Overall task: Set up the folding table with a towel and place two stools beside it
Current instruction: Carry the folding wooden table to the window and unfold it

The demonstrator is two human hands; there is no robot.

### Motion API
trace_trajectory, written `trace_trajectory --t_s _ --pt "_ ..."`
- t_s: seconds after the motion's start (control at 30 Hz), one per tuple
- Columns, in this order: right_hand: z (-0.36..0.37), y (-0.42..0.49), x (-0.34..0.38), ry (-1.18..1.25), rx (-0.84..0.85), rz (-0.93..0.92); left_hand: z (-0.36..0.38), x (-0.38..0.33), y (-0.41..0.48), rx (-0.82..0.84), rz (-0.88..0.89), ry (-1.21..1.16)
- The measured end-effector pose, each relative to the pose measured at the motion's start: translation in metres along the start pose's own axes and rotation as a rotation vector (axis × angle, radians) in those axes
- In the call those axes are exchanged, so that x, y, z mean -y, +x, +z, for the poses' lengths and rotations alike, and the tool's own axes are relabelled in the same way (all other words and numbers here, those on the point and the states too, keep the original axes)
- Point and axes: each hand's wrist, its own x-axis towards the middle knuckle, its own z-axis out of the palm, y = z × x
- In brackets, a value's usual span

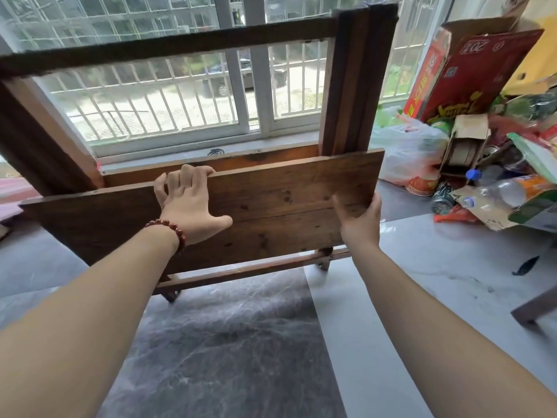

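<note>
your two bare forearms reach out over the marbled floor (235, 342). your left hand (188, 203), a bead bracelet (168, 229) on its wrist, grips the upper edge of the folding table (286, 200): the fingers are hooked over the top board's edge and the thumb is spread wide, flat on the board's face. your right hand (360, 220) takes the board's right end, thumb on the near face. its fingers go round behind the end, so you cannot tell how they lie.

the table is folded up and stands on edge on the floor just before the window (180, 101), top board facing you and tilted, its lower rail (241, 270) and small feet down on the tiles. the leg frame (358, 79) rises behind the board.

this looks like solid, stiff wood, so reckon on weight and no give. the tiles look smooth and the feet may slide. keep hold of two edges well apart, as now, and keep fingers out of the gap where the frame hinges against the board.

to the right, near the table's end, lies a heap of cartons and bottles (482, 146). a dark wooden leg (533, 312) shows at the right edge, perhaps a stool.
</note>
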Motion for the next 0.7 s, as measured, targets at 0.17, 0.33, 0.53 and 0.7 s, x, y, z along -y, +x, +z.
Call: trace_trajectory --t_s 0.17,0.33,0.53,0.7 --pt "0.000 0.007 -0.007 0.014 -0.017 -0.039 -0.001 -0.001 0.000 0.020 0.000 0.016" --pt "0.000 0.007 -0.008 -0.021 -0.055 -0.059 0.001 -0.001 0.003 0.036 -0.019 0.034" --pt "-0.003 -0.003 -0.007 -0.088 -0.068 -0.059 0.002 0.001 0.010 0.062 -0.034 0.072" --pt "-0.003 -0.016 -0.008 -0.179 -0.112 -0.052 -0.001 0.004 0.011 0.092 -0.054 0.095"
